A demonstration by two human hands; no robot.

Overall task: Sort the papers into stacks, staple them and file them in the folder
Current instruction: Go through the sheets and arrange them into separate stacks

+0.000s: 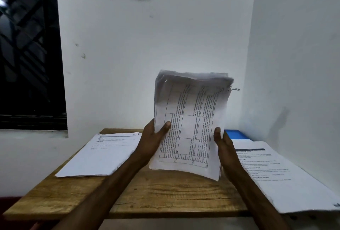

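Papers bundle [191, 119], thick, top sheet a printed table, is held upright w/ both hands just above the wooden table [165, 193]. Left hand [152, 141] clamps the left edge, thumb on the front sheet, fingers behind. Right hand [225, 149] clamps the right edge the same way, thumb on front, palm along the side. Bottom edge looks just clear of the tabletop, top edges ragged, not squared.

Progress, my read: sorting partly done. Two stacks already lie flat, a left stack [103, 154] and a right stack [276, 172], well apart, bundle between them. Held sheets still need splitting. No stapler in view, no staples I can make out, so stapling and filing look undone.

Blue folder [236, 134] sits at the back right by the wall, closed as far as I can tell, far end of the right stack overlapping it. Contents: can't tell.
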